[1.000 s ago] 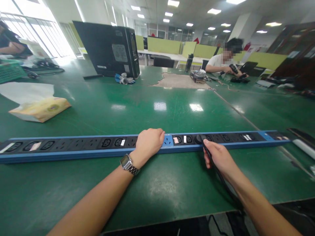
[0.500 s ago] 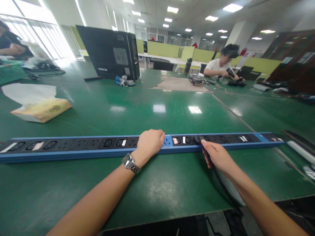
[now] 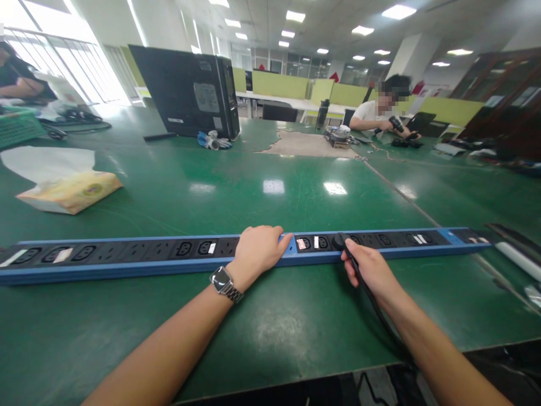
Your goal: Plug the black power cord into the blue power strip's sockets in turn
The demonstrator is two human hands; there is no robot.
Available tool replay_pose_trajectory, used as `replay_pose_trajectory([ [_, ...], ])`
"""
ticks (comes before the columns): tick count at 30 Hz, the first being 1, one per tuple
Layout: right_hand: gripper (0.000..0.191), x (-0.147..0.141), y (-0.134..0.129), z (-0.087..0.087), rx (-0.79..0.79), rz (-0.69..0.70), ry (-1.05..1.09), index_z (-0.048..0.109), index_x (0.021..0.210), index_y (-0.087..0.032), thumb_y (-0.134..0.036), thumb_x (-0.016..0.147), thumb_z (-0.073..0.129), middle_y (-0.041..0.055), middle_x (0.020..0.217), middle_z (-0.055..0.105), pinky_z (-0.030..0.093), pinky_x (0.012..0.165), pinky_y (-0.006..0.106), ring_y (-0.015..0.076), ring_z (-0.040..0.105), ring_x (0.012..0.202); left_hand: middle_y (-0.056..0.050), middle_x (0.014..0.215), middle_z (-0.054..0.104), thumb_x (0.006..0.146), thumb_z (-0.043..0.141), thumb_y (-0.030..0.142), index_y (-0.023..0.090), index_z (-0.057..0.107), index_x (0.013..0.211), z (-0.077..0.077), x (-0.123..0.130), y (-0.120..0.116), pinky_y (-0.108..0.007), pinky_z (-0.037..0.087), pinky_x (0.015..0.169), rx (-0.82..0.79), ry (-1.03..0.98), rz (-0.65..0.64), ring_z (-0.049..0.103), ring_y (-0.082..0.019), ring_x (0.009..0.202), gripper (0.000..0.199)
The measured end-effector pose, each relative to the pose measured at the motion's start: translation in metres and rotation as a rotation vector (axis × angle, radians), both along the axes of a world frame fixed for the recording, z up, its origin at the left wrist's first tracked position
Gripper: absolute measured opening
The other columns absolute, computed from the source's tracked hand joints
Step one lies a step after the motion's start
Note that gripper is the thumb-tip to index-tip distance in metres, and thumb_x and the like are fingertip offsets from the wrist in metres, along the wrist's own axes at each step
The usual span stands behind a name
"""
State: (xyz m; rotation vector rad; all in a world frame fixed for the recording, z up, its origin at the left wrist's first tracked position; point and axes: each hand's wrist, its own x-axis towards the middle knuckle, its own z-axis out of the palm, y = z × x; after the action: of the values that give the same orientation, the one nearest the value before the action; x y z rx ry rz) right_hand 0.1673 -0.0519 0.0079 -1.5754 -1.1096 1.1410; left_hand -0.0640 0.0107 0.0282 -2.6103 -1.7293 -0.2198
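Observation:
A long blue power strip (image 3: 139,265) with black sockets lies across the table in front of me. My left hand (image 3: 258,247), with a watch on its wrist, grips the strip near its middle; its fingers go over the far edge and the thumb lies on the blue section. In my right hand (image 3: 367,265), closed, is a black plug (image 3: 339,241) at a socket right of the middle. Its cord (image 3: 376,307) runs down past my wrist towards the table's front edge. Whether the plug is fully seated, I cannot tell.
A tissue pack (image 3: 74,189) lies at the left. Beyond the strip stand a black computer case (image 3: 181,93) and a pair of gloves (image 3: 214,140). Another person (image 3: 376,113) sits at the far right, a second one at the far left beside a green basket (image 3: 19,127).
My left thumb has spread out to the right onto the strip's blue section. The right-hand fingers have shifted slightly around the plug, which stays at the same socket.

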Motion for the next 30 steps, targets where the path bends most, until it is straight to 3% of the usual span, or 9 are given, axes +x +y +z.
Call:
replay_pose_trajectory([
  [4, 0.050, 0.006, -0.005, 0.002, 0.083, -0.052, 0.049, 0.055, 0.066, -0.018, -0.066, 0.078, 0.058, -0.0037, 0.037, 0.044, 0.026, 0.035, 0.022, 0.0081, 0.037, 0.031, -0.009, 0.088, 0.073, 0.098, 0.028, 0.052, 0.020, 0.069, 0.089, 0.001, 0.001, 0.000, -0.033, 0.047, 0.074, -0.002, 0.000, 0.007, 0.068, -0.024, 0.085, 0.052],
  [9, 0.034, 0.038, -0.014, 0.054, 0.350, -0.154, 0.197, 0.057, 0.073, -0.021, -0.052, 0.086, 0.055, -0.0051, 0.041, 0.040, 0.029, 0.039, 0.024, 0.0085, 0.037, 0.034, -0.009, 0.090, 0.073, 0.097, 0.028, 0.051, 0.021, 0.070, 0.091, -0.001, 0.000, 0.000, -0.034, 0.047, 0.074, 0.007, -0.001, 0.002, 0.068, -0.025, 0.084, 0.052],
  [12, 0.033, 0.071, -0.011, 0.076, 0.197, -0.131, 0.133, 0.057, 0.075, -0.022, -0.052, 0.087, 0.050, -0.0056, 0.041, 0.037, 0.026, 0.037, 0.024, 0.0084, 0.033, 0.033, -0.009, 0.090, 0.073, 0.097, 0.028, 0.052, 0.021, 0.070, 0.089, -0.001, 0.000, 0.000, -0.034, 0.047, 0.073, 0.018, -0.012, 0.000, 0.068, -0.026, 0.085, 0.052],
  [15, 0.040, 0.111, -0.003, 0.067, -0.028, -0.133, 0.066, 0.056, 0.073, -0.022, -0.058, 0.085, 0.047, -0.0084, 0.038, 0.028, 0.015, 0.035, 0.023, 0.0071, 0.022, 0.029, -0.009, 0.087, 0.073, 0.097, 0.028, 0.052, 0.022, 0.070, 0.088, -0.002, -0.001, 0.001, -0.035, 0.046, 0.070, 0.032, -0.013, -0.005, 0.068, -0.026, 0.082, 0.052],
  [20, 0.042, 0.159, 0.002, 0.035, -0.235, -0.227, -0.033, 0.054, 0.064, -0.021, -0.059, 0.081, 0.057, -0.0055, 0.037, 0.033, 0.014, 0.038, 0.025, 0.0073, 0.026, 0.031, -0.008, 0.085, 0.073, 0.097, 0.029, 0.051, 0.021, 0.069, 0.086, -0.001, -0.001, 0.001, -0.035, 0.046, 0.069, 0.050, -0.013, -0.010, 0.069, -0.027, 0.080, 0.051],
  [24, 0.045, 0.162, 0.003, 0.030, -0.234, -0.258, -0.114, 0.055, 0.063, -0.020, -0.062, 0.079, 0.059, -0.0047, 0.038, 0.035, 0.017, 0.039, 0.025, 0.0072, 0.027, 0.032, -0.008, 0.085, 0.073, 0.097, 0.029, 0.051, 0.021, 0.068, 0.086, -0.002, -0.001, 0.001, -0.034, 0.046, 0.068, 0.046, -0.007, -0.009, 0.069, -0.026, 0.080, 0.050],
  [30, 0.050, 0.151, 0.014, 0.031, -0.195, -0.179, -0.623, 0.052, 0.058, -0.020, -0.062, 0.086, 0.046, -0.0009, 0.037, 0.040, 0.026, 0.040, 0.026, 0.0128, 0.037, 0.034, -0.007, 0.087, 0.073, 0.097, 0.029, 0.050, 0.022, 0.068, 0.088, -0.003, -0.001, 0.002, -0.033, 0.046, 0.070, 0.038, -0.002, -0.014, 0.068, -0.025, 0.082, 0.049],
])
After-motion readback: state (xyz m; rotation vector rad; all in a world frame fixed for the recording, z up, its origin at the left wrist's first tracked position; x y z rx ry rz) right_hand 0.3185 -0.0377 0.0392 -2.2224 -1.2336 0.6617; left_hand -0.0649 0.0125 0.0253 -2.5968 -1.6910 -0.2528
